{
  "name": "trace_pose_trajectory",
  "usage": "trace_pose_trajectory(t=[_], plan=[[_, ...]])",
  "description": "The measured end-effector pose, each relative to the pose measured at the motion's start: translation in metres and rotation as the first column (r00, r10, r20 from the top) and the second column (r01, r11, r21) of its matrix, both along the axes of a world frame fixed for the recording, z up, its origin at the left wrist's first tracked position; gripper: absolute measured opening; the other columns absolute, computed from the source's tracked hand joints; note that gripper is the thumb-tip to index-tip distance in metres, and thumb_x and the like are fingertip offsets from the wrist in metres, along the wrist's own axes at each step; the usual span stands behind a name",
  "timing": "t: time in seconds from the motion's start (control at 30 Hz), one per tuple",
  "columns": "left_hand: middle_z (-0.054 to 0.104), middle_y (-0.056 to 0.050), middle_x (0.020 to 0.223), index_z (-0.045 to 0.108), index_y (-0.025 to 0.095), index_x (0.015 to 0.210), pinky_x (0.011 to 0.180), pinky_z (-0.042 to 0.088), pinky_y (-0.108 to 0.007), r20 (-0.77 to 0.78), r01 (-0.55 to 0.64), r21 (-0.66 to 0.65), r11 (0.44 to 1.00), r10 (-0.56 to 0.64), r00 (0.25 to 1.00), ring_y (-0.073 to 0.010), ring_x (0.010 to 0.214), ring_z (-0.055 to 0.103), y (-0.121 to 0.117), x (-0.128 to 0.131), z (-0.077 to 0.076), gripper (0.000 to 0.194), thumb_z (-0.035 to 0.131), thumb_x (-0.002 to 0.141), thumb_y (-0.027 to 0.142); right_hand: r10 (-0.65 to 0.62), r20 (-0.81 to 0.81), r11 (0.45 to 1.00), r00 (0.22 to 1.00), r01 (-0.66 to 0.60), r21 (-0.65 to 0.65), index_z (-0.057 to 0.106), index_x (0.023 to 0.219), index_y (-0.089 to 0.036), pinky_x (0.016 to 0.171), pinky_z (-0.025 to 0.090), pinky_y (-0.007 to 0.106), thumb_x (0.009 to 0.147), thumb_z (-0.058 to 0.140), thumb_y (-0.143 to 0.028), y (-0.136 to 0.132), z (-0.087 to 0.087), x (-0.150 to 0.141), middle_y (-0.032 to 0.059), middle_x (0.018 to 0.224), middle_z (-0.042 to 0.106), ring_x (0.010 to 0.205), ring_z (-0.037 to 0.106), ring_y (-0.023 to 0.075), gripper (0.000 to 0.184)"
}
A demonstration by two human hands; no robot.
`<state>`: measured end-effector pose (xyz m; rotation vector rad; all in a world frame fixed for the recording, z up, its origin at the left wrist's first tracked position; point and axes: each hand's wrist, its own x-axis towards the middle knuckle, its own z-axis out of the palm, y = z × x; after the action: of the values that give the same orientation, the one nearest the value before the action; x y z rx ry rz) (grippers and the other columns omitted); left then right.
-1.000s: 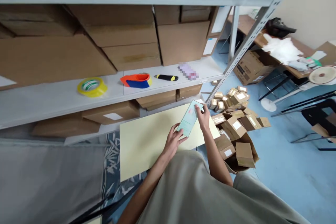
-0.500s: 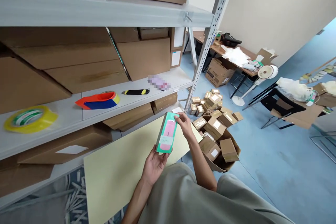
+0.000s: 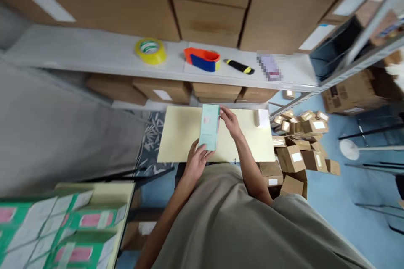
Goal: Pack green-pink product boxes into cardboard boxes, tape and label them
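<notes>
A slim pale green box (image 3: 208, 128) with a small pink picture stands out over the cream tabletop (image 3: 176, 134). My left hand (image 3: 196, 160) grips its lower end, thumb on the near face and fingers behind. At the upper right edge, my right hand (image 3: 230, 122) pinches the box between thumb and fingers. A small white box (image 3: 262, 118) sits at the tabletop's right end.
On the shelf (image 3: 104, 46) ahead lie yellow tape (image 3: 150, 51), an orange and blue tape dispenser (image 3: 202, 59), a black and yellow cutter (image 3: 239, 67) and a blurred-out item (image 3: 269, 67). Green boxes (image 3: 90, 218) fill a lower-left table. Cartons (image 3: 292, 159) are piled at right.
My view has swung left and down, bringing the table of green boxes into sight. The held box now shows its pale face instead of the large pink picture. Both hands still hold it.
</notes>
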<state>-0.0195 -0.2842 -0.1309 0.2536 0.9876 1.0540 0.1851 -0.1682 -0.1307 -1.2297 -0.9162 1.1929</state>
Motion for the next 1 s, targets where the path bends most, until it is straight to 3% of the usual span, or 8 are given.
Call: trace_pose_trajectory(t=[0.1, 0.2, 0.33, 0.43, 0.57, 0.67, 0.77, 1.0], plan=[[0.078, -0.004, 0.122, 0.067, 0.028, 0.122, 0.102, 0.066, -0.041, -0.301, -0.080, 0.178, 0.981, 0.132, 0.945, -0.0244, 0.114, 0.078, -0.008, -0.007, -0.005, 0.060, 0.101, 0.074, 0.038, 0.126, -0.178, 0.986, 0.976, -0.143, -0.089, 0.078, 0.132, -0.028, 0.121, 0.058, 0.046, 0.092, 0.068, -0.090, 0.010, -0.011, -0.031, 0.0051, 0.141, 0.082, 0.142, 0.070, 0.0304, 0.074], [0.071, -0.010, 0.135, 0.069, 0.026, 0.121, 0.092, 0.067, -0.035, -0.562, -0.063, 0.352, 0.934, 0.264, 0.784, -0.0261, 0.121, 0.072, -0.014, -0.013, -0.002, 0.059, 0.102, 0.073, 0.037, 0.148, -0.369, 0.964, 0.918, -0.217, -0.154, 0.075, 0.133, -0.028, 0.113, 0.063, 0.047, 0.096, 0.055, -0.095, 0.018, -0.019, -0.059, 0.0053, 0.129, 0.085, 0.135, 0.074, 0.0317, 0.079], [0.066, -0.013, 0.144, 0.074, 0.025, 0.119, 0.089, 0.067, -0.034, -0.684, -0.008, 0.436, 0.900, 0.337, 0.647, -0.0292, 0.130, 0.068, -0.017, -0.020, 0.006, 0.051, 0.100, 0.076, 0.034, 0.100, -0.455, 0.960, 0.885, -0.206, -0.188, 0.074, 0.127, -0.026, 0.108, 0.065, 0.048, 0.096, 0.052, -0.096, 0.024, -0.025, -0.078, 0.0062, 0.118, 0.086, 0.129, 0.077, 0.0332, 0.079], [0.073, -0.010, 0.135, 0.072, 0.026, 0.124, 0.089, 0.067, -0.033, -0.526, -0.113, 0.319, 0.941, 0.275, 0.805, -0.0275, 0.122, 0.074, -0.013, -0.022, 0.006, 0.054, 0.098, 0.078, 0.039, 0.103, -0.399, 0.967, 0.911, -0.186, -0.174, 0.071, 0.119, -0.029, 0.104, 0.064, 0.046, 0.093, 0.053, -0.098, 0.026, -0.023, -0.074, 0.0064, 0.122, 0.085, 0.129, 0.075, 0.0322, 0.076], [0.081, -0.006, 0.116, 0.071, 0.025, 0.125, 0.075, 0.066, -0.026, -0.116, -0.219, -0.045, 0.975, 0.212, 0.970, -0.0197, 0.094, 0.078, -0.001, -0.027, -0.007, 0.047, 0.086, 0.087, 0.049, 0.151, -0.240, 0.980, 0.959, -0.178, -0.093, 0.064, 0.105, -0.030, 0.097, 0.061, 0.037, 0.086, 0.076, -0.087, 0.027, -0.012, -0.054, 0.0035, 0.137, 0.080, 0.126, 0.072, 0.0269, 0.062], [0.082, -0.010, 0.106, 0.072, 0.019, 0.127, 0.064, 0.063, -0.022, 0.146, -0.106, -0.275, 0.956, 0.150, 0.978, -0.0193, 0.086, 0.079, 0.007, -0.033, -0.018, 0.046, 0.072, 0.099, 0.055, 0.216, -0.155, 0.972, 0.964, -0.228, -0.064, 0.065, 0.104, -0.029, 0.094, 0.060, 0.034, 0.083, 0.086, -0.077, 0.028, -0.005, -0.042, 0.0020, 0.138, 0.079, 0.118, 0.072, 0.0230, 0.056], [0.083, -0.019, 0.118, 0.071, 0.014, 0.137, 0.061, 0.062, -0.020, 0.324, 0.017, -0.335, 0.942, 0.098, 0.941, -0.0236, 0.101, 0.082, 0.013, -0.033, -0.027, 0.053, 0.060, 0.108, 0.058, 0.220, -0.074, 0.975, 0.973, -0.222, -0.018, 0.071, 0.107, -0.028, 0.096, 0.060, 0.035, 0.082, 0.090, -0.075, 0.028, -0.001, -0.036, 0.0026, 0.131, 0.079, 0.114, 0.071, 0.0217, 0.056], [0.082, -0.018, 0.124, 0.067, 0.020, 0.145, 0.055, 0.057, -0.021, 0.212, 0.042, -0.368, 0.929, 0.040, 0.976, -0.0315, 0.121, 0.082, 0.029, -0.024, -0.062, 0.049, 0.069, 0.105, 0.048, 0.040, 0.262, 0.983, 0.964, -0.085, 0.163, 0.076, 0.112, -0.027, 0.100, 0.063, 0.040, 0.094, 0.081, -0.070, 0.012, 0.000, -0.035, 0.0082, 0.134, 0.076, 0.124, 0.071, 0.0265, 0.047]])
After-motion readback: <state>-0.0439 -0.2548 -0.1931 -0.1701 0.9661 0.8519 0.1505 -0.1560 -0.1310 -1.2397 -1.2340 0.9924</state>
